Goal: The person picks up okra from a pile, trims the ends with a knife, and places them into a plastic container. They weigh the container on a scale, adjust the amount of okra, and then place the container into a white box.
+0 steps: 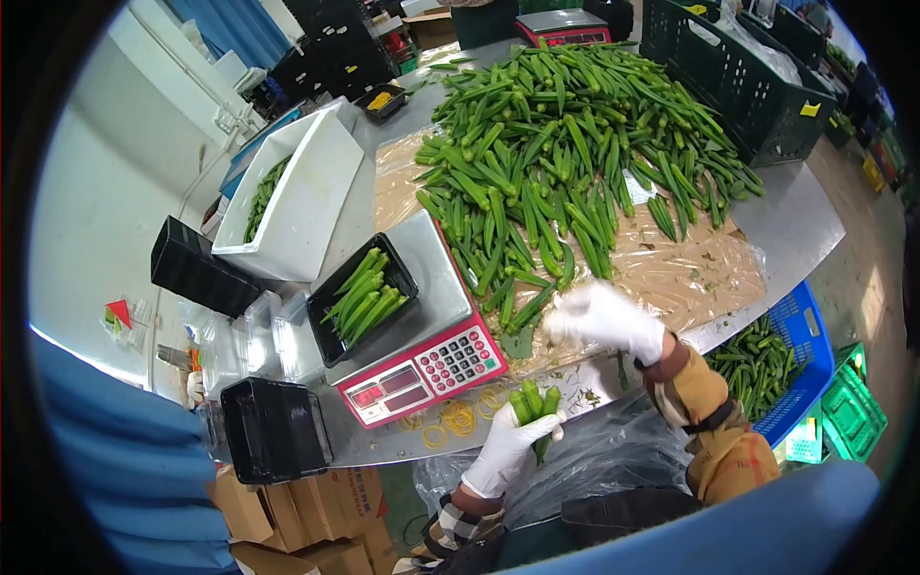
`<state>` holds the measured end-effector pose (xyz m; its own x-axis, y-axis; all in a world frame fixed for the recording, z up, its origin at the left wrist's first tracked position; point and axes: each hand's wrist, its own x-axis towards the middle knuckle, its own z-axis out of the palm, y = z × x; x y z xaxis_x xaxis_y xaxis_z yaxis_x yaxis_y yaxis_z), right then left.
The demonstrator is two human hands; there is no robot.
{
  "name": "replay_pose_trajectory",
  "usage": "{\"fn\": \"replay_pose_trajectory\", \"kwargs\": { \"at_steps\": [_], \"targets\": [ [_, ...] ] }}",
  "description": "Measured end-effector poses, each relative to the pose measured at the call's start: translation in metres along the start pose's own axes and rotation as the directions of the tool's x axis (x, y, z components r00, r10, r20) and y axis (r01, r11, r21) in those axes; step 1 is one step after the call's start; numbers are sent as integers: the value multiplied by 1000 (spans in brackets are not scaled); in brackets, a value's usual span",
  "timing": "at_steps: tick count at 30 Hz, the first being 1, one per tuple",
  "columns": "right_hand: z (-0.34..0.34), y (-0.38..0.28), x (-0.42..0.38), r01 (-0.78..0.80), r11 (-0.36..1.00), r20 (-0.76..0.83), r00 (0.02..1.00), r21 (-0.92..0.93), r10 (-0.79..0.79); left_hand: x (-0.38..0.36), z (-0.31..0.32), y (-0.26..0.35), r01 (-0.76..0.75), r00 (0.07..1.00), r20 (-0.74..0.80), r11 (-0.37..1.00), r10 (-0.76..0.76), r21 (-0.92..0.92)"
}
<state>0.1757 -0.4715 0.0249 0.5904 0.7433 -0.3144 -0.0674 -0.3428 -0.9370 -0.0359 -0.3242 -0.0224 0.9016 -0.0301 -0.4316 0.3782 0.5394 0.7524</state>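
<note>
My left hand (510, 447), in a white glove, is closed around a small bunch of okra pods (533, 404) near the table's front edge. At the near side of the big okra pile (565, 144) is my gloved right hand (604, 319); its fingers are smeared by motion, so what they hold cannot be made out. Left of my hands, a red and silver weighing scale (443, 278) carries a black tray (335, 356) with several okra pods lying in it. The scale's display is lit but unreadable.
Yellow rubber bands (458, 418) lie before the scale. Stacked black trays (273, 431) and a white foam box (307, 192) with okra stand left. A blue basket (815, 355) of okra sits low right. A dark crate (757, 105) and another scale (563, 27) are behind.
</note>
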Motion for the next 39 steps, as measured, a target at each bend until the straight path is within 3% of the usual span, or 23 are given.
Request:
{"fn": "replay_pose_trajectory", "kwargs": {
  "at_steps": [1,3,5,7,9,11,13,15,18,19,22,25,32,36,37,39],
  "targets": [
    [-15,17,21,121,927,-276,934,-354,-228,1,0,-4,2,1000,-26,1000,-3,-20],
    [-43,34,53,-112,839,-607,741,-533,-287,1,1,-5,4,998,-63,999,-6,-44],
    [-68,66,80,-257,754,-710,603,-605,-364,-1,2,-4,5,996,-92,999,-10,-50],
    [-89,90,93,-175,837,-697,654,-519,-295,-2,2,-3,-10,995,-100,998,3,-69],
    [-101,92,93,11,999,-675,737,-35,-32,-3,0,-1,-22,993,-116,996,12,-90],
    [-98,90,77,153,984,-630,775,96,-59,-3,-3,2,-29,990,-140,993,12,-118],
    [-77,72,49,240,956,-552,826,170,-109,5,-11,-1,-127,986,-133,974,102,-188],
    [-46,59,21,270,958,-444,873,94,-202,9,-9,10,-183,972,-192,950,136,-252],
    [4,24,-27,101,989,-211,974,110,-76,18,7,32,-286,943,-252,918,219,-275],
    [19,24,-33,120,986,-167,981,116,-100,22,11,35,-315,937,-248,902,247,-296],
    [49,24,-45,232,971,-146,961,-50,-237,34,4,27,-389,897,-354,855,266,-343],
    [63,31,-49,341,940,-111,935,14,-337,29,4,26,-438,863,-427,821,270,-367],
    [67,30,-53,259,960,-44,966,106,-255,25,3,21,-471,838,-449,826,310,-309],
    [70,30,-52,203,970,-95,977,132,-192,25,0,25,-479,833,-443,832,331,-279],
    [69,30,-53,171,972,-101,983,159,-156,23,-4,30,-472,837,-430,845,339,-251],
    [71,28,-53,139,956,-109,988,259,-113,13,-13,56,-570,748,-455,819,482,-70]
  ]
}}
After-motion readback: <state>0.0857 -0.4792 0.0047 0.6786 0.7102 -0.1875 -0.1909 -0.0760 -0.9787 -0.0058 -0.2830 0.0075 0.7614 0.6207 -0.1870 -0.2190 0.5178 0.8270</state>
